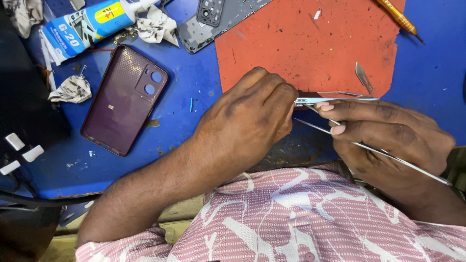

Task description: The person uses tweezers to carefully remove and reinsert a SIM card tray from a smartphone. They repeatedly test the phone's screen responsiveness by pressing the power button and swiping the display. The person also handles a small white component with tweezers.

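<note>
My left hand (252,114) is closed around the edge of a thin phone part (318,100), seen edge-on as a pale metallic strip over the red mat (310,48). My right hand (388,138) grips long metal tweezers (378,151), whose tips point left toward the strip, close under it. Both hands meet at the mat's front edge. Most of the phone part is hidden behind my left hand.
A purple phone back cover (124,99) lies on the blue work surface (194,87) to the left. A glue tube (85,26), crumpled tissues (155,24), a grey phone frame (213,19), a scalpel blade (363,76) and an orange-handled tool (399,18) lie around.
</note>
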